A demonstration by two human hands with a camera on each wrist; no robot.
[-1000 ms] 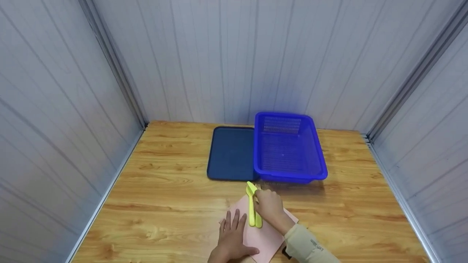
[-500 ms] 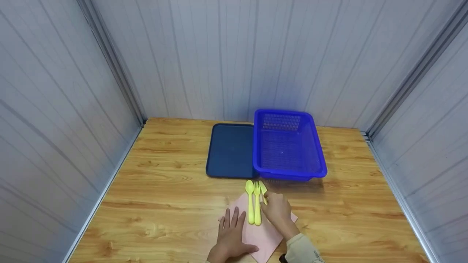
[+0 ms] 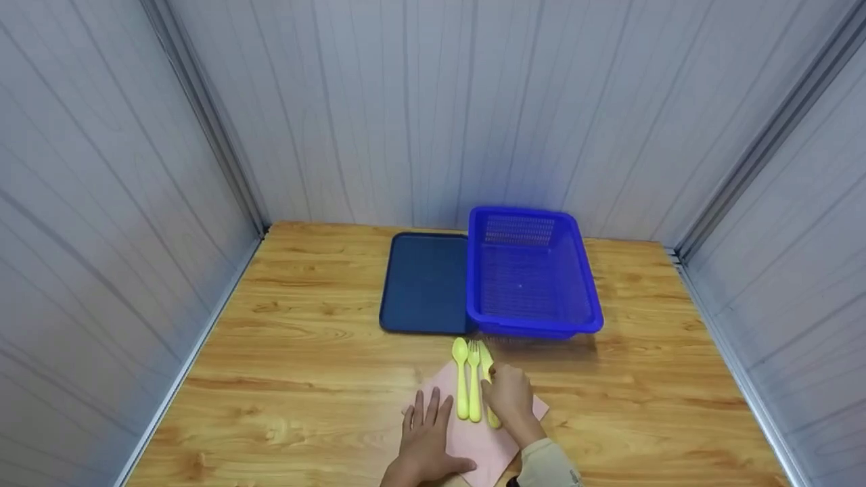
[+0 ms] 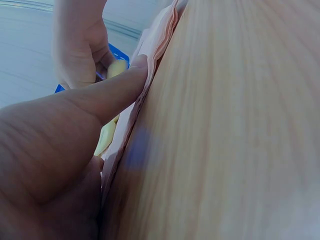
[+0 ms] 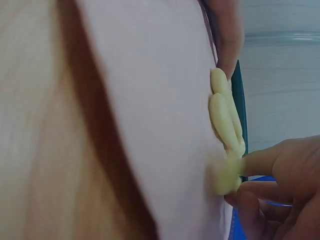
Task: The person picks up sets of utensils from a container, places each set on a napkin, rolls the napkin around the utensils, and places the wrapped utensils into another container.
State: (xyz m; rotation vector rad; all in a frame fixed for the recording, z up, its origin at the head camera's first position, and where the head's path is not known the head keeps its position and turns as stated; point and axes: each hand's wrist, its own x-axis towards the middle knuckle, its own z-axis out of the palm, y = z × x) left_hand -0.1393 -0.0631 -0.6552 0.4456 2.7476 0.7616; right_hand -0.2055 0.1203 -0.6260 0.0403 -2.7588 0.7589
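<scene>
Yellow knife [image 3: 488,385] lies on the pink napkin [image 3: 473,439], rightmost in a row with a yellow fork [image 3: 474,382] and yellow spoon [image 3: 461,379], all three parallel, heads pointing toward the blue basket [image 3: 532,277]. We note the right hand [image 3: 511,399] with fingers curled on the knife handle; the right wrist view shows fingertips [image 5: 260,162] touching its end. Left hand [image 3: 426,436] rests flat, fingers straight, pressing the napkin's left part onto the wooden table [image 3: 298,379]. Dark blue tray [image 3: 423,284] sits just left of the basket, touching it.
</scene>
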